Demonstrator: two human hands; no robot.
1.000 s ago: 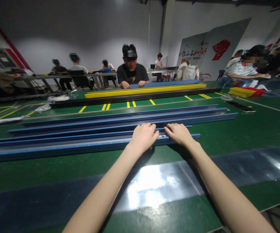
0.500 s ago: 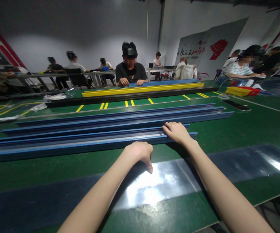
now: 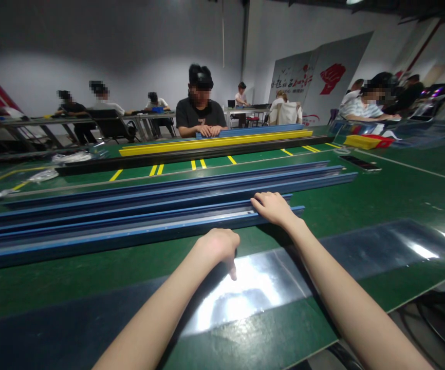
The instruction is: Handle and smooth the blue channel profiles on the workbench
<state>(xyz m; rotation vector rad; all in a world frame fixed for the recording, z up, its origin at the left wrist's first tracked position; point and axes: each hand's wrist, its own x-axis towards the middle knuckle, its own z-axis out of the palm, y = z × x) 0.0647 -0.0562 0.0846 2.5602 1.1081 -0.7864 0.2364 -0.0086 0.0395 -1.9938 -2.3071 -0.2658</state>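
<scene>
Several long blue metal rails lie side by side across the green table. My right hand rests on the nearest rail close to its right end, fingers curled over its top. My left hand hovers over the table just in front of that rail, fingers bent with the forefinger pointing down at a shiny clear sheet. It holds nothing that I can see.
Across the table a person sits behind yellow, blue and black rails. A phone lies at the right, red and yellow boxes beyond it. Other people sit at tables in the background. The table's near edge runs at lower right.
My left hand has come off the rail and drawn back toward me, down to the clear sheet. My right hand has stayed on the rail. The view has shifted slightly to the right.
</scene>
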